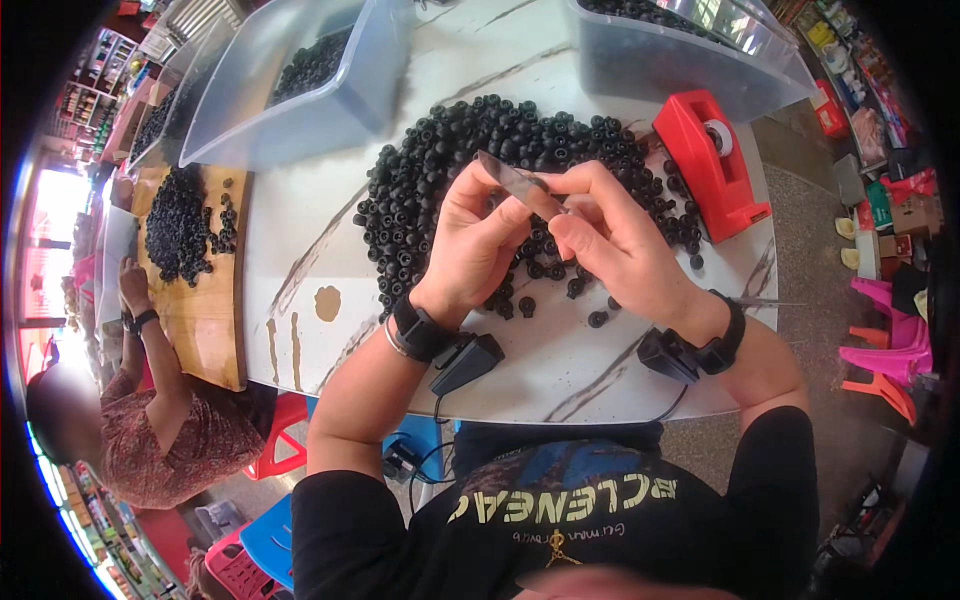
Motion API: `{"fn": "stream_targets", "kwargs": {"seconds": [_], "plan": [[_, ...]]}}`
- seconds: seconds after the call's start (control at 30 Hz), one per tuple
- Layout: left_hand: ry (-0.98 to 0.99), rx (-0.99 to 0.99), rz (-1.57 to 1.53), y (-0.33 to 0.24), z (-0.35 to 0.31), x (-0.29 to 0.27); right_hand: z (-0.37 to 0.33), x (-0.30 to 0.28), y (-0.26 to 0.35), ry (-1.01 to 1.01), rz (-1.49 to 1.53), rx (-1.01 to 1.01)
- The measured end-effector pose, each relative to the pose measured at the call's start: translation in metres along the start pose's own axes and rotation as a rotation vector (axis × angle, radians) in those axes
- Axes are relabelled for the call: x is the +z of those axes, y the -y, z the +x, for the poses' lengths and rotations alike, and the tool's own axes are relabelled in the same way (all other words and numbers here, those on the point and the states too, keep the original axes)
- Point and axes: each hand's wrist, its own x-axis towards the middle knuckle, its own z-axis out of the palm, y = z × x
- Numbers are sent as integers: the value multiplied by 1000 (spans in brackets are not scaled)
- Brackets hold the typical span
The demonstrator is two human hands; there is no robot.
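Observation:
Both my hands are raised over a large pile of small black round parts (420, 215), many showing a hole in the middle. Between them stretches a short, flat, shiny grey-brown strip (518, 180), whose material I cannot make out for certain. My left hand (475, 235) pinches it with thumb and fingers. On its other end, the thumb and bent fingers of my right hand (615, 240) are closed. A small dark piece shows at the strip near the right fingertips, partly hidden. A few loose black parts (527, 306) lie on the table below my hands.
A red tape dispenser (735, 195) stands right of the pile. Clear plastic bins (290, 130) with black parts stand at the far side. At left, another person (170, 430) sits by a wooden board (215, 320) holding more parts. Small black devices (468, 365) hang at my wrists, with cables.

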Motion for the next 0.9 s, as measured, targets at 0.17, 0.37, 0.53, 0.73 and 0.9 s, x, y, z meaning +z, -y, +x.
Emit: {"fn": "stream_targets", "kwargs": {"seconds": [0.17,0.37,0.53,0.73,0.9], "plan": [[0,26,44,0,0,-4,1,-2,3,-4,-38,13],[39,-22,-23,-2,0,-2,3,-5,10,22,371,236],[9,-66,-50,-2,0,2,5,-5,8,-5,341,224],[59,-80,-54,-1,0,1,5,-6,8,3,348,243],[61,11,140,7,-2,5,6,-3,3,-13,324,242]]}}
